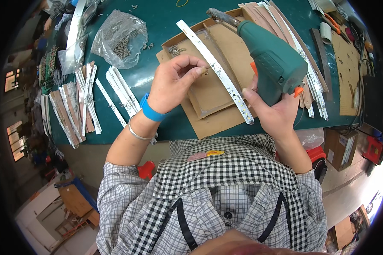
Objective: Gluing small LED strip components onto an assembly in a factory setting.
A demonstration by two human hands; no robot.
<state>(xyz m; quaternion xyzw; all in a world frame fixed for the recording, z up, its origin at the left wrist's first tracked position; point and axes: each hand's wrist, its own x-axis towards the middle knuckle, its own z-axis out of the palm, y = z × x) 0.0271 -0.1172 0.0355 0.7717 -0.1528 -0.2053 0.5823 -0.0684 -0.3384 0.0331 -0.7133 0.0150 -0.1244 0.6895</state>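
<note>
In my right hand [276, 112] is a green power drill [270, 59] with orange controls, its dark metal front end pointing up and to the left. My left hand [174, 80] is closed in a pinch; a small brassy piece that looks like a screw [205, 72] shows at the fingertips. Between the hands a long white LED strip [212, 63] lies slantwise over a shallow cardboard tray [200, 114]. The right thumb is close to the strip's edge; whether they touch I cannot tell. A small heap of screws [175, 50] sits inside the tray's far left corner.
A clear plastic bag of screws [121, 40] rests on the green table [157, 25] at the far left. Bundles of white strips [121, 89] lie left of my arm. More strips [312, 76] are stacked at right, beside a brown board [344, 76] and cables [361, 80].
</note>
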